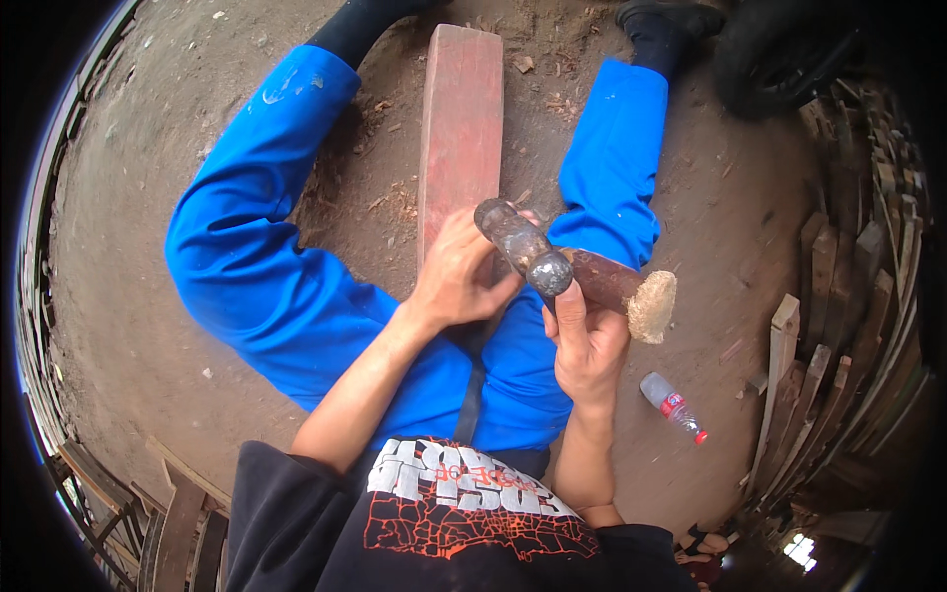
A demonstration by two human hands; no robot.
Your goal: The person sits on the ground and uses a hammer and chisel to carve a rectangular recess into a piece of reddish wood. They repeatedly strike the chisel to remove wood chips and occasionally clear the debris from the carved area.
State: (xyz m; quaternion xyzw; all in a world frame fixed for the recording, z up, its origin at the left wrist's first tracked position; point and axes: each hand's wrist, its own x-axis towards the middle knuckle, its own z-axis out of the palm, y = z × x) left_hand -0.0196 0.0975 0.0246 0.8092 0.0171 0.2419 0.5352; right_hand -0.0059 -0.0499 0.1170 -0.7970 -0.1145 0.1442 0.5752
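A dark metal hammer (513, 235) with a rounded, ball-like end is held up over my lap. My right hand (592, 350) is closed on it, the thumb pressed just below the rounded end. A brown wooden handle (607, 281) with a pale, frayed, mushroomed end passes behind the hammer and over the right fingers; its other end is hidden. My left hand (454, 271) is curled beside the hammer head, with fingertips reaching behind it. What those fingers hold is hidden. Beyond the left hand, a reddish wooden beam (462, 118) lies lengthwise between my legs.
A plastic bottle (675, 408) with a red cap and label lies on the dirt floor to the right. Stacked wooden pieces (824, 365) line the right side, near a dark tyre (784, 59). More boards (182, 523) stand at lower left. Wood chips (395, 202) litter the ground.
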